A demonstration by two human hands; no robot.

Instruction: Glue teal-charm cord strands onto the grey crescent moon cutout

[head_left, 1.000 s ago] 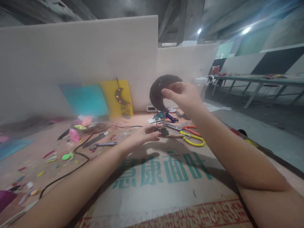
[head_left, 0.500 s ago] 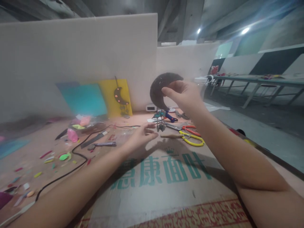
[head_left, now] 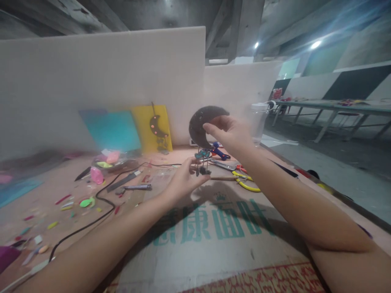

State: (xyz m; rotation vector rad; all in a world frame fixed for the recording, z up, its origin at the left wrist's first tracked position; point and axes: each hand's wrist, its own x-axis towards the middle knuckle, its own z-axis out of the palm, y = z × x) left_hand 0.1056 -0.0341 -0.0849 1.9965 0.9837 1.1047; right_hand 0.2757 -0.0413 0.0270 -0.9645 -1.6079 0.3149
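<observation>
In my right hand is a dark crescent moon ornament, pinched between thumb and fingers and held upright above the table. From its lower end hang small teal and dark pieces on thin strands. My left hand reaches in from the left, thumb and fingers apart around the lowest dangling pieces; whether it touches them I cannot tell. Behind and below lie yellow-handled scissors, red-handled pliers or scissors, partly covered by my forearm, and a blue tool.
A yellow board with a similar crescent leans on the white partition beside a turquoise sheet. A black cable, a utility knife and clay scraps lie at left. Printed cardboard covers the front; a clear jug stands behind.
The crescent has come down slightly and a little left in my right hand. My left hand's fingers are now around the hanging pieces, having been just left of them.
</observation>
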